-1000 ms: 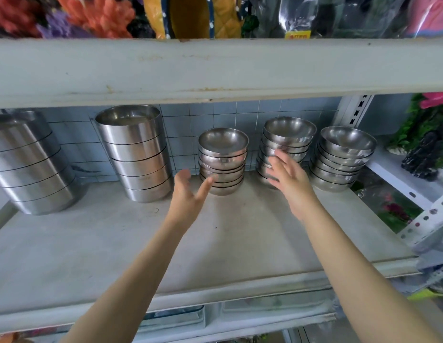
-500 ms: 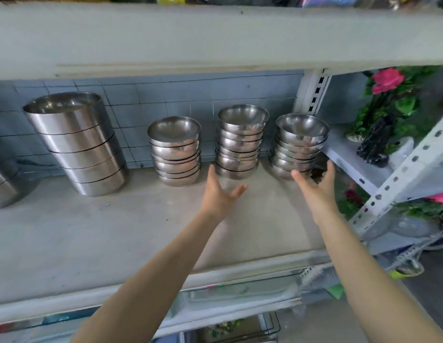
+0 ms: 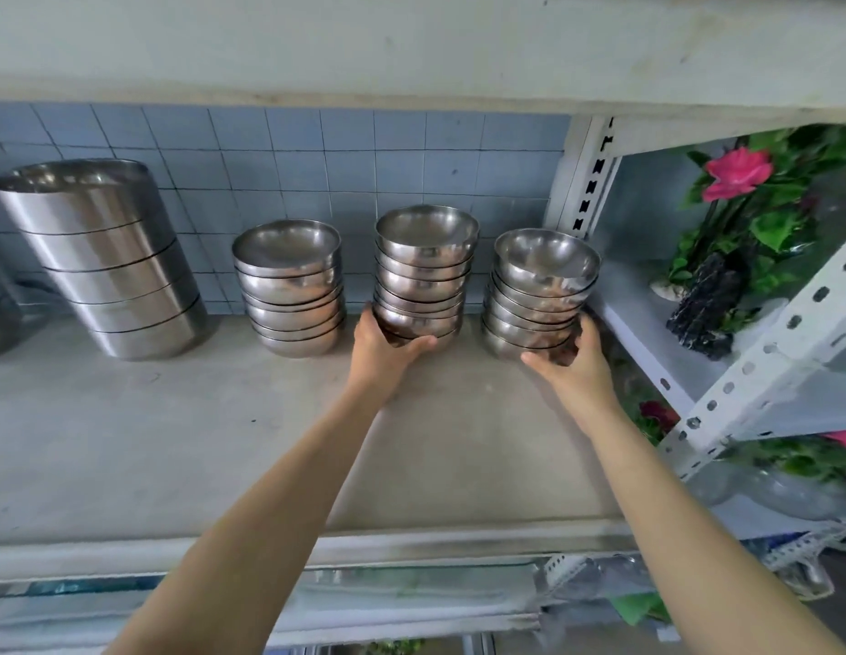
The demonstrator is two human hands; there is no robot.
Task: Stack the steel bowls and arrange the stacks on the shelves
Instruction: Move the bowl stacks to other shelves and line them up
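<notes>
Three stacks of small steel bowls stand along the shelf's [image 3: 184, 446] back edge, toward its right end. Left hand [image 3: 380, 354] grips the base of the middle stack [image 3: 423, 271]; right hand [image 3: 570, 359] grips the base of the right stack [image 3: 539, 295]. Left stack [image 3: 291, 286] untouched. Taller pans [image 3: 104, 257] stand toward the left end.

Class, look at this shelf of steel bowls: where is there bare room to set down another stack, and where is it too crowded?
Free: the broad front of the shelf board, left of the left hand, and the gap between the tall stack of large bowls and the leftmost small stack. Crowded: the back right, where the middle stack and right stack stand close, the right hand gripping there.
</notes>
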